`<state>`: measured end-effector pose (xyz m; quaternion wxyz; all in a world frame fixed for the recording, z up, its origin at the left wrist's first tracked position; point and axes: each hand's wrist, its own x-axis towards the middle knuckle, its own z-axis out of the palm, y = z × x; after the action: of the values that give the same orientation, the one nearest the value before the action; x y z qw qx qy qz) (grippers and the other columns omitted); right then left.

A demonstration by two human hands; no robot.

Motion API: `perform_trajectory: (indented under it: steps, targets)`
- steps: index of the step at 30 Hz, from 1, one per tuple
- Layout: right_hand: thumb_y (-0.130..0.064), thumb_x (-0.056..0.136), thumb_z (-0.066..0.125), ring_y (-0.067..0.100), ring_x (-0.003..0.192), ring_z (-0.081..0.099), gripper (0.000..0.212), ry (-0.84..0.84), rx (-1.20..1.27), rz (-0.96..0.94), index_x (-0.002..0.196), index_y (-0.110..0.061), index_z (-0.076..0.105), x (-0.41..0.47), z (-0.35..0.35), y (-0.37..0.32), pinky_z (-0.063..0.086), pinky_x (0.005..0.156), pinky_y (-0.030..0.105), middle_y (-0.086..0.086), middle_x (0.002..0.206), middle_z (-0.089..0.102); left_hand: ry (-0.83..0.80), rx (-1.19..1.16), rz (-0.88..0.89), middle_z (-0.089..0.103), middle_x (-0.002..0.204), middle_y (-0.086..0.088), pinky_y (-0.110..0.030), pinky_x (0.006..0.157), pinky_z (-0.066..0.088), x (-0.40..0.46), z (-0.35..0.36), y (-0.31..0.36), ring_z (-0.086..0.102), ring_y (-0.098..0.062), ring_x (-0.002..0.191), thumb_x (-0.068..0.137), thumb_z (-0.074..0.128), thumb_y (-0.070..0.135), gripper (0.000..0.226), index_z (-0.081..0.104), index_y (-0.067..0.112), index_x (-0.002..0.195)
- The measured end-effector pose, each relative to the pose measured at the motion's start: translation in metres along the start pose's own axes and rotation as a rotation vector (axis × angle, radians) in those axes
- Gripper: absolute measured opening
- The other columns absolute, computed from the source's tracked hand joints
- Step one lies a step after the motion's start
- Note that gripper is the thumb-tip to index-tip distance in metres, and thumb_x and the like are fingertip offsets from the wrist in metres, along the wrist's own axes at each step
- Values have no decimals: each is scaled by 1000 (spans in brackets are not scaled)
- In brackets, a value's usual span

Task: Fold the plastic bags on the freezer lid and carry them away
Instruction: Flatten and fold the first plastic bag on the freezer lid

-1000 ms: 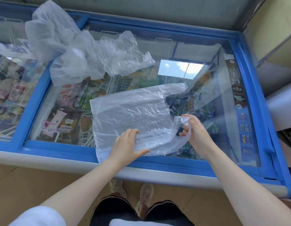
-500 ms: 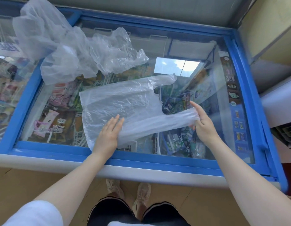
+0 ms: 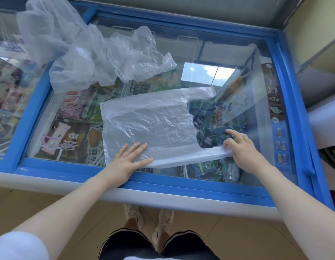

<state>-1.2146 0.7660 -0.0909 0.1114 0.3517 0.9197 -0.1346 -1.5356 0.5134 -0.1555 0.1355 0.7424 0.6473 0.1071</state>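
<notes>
One thin, translucent white plastic bag (image 3: 153, 124) lies spread flat and wrinkled on the blue-framed glass freezer lid (image 3: 181, 184), its two handles pointing right. The left hand (image 3: 129, 158) presses straight fingers flat on the bag's near edge. The right hand (image 3: 241, 149) pinches the end of the near handle, stretched along the glass. Behind, a crumpled heap of clear plastic bags (image 3: 91, 53) sits on the lid.

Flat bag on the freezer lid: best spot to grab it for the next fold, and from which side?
Probably the far handle strap of the bag, approached from the right. It lies free on the glass lid, while the left hand presses the near edge flat and the right hand pinches the near strap.
</notes>
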Motion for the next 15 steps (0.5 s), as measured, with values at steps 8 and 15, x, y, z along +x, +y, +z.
perform_trajectory:
  steps: [8,15]
  targets:
    - [-21,86,42,29,134,30,27,305,264,-251,112,-14,48,20,21,-155,17,111,38,17,144,41,164,-185,-1,39,142,-18,-45,112,19,33,-5,18,30,-29,135,61,62,-24,50,54,14,93]
    - [-52,90,26,25,142,21,62,121,10,-97,146,-26,26,49,71,-202,5,112,40,1,155,20,243,-659,-479,34,142,10,-34,112,25,9,-20,18,25,0,134,89,45,38,17,49,25,79]
